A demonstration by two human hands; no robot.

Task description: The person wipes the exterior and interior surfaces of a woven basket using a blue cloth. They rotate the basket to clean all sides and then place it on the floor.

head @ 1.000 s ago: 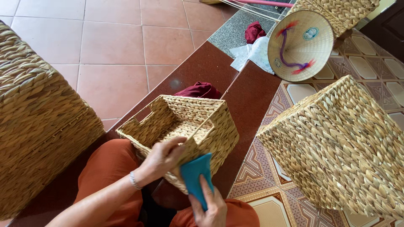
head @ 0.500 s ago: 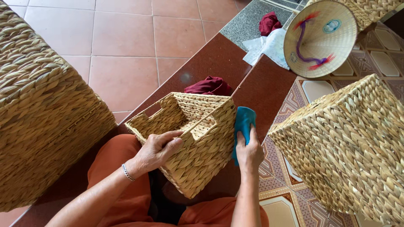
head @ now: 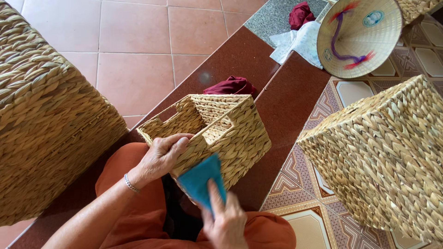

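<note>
Both hands work: left hand [head: 161,159] grips woven basket [head: 210,131], right hand [head: 226,221] pinches teal cloth [head: 200,180].

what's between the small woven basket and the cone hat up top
In the head view, a crumpled maroon cloth lies behind the small basket, then bare red-brown ledge toward the hat.

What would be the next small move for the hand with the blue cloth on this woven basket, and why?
Probably a short wipe up the near wall. The right hand presses the blue cloth against the lower near side of the small woven basket, just under the handle slot, while the left hand grips the rim and steadies it. The weave above the cloth lies within easy reach.
</note>
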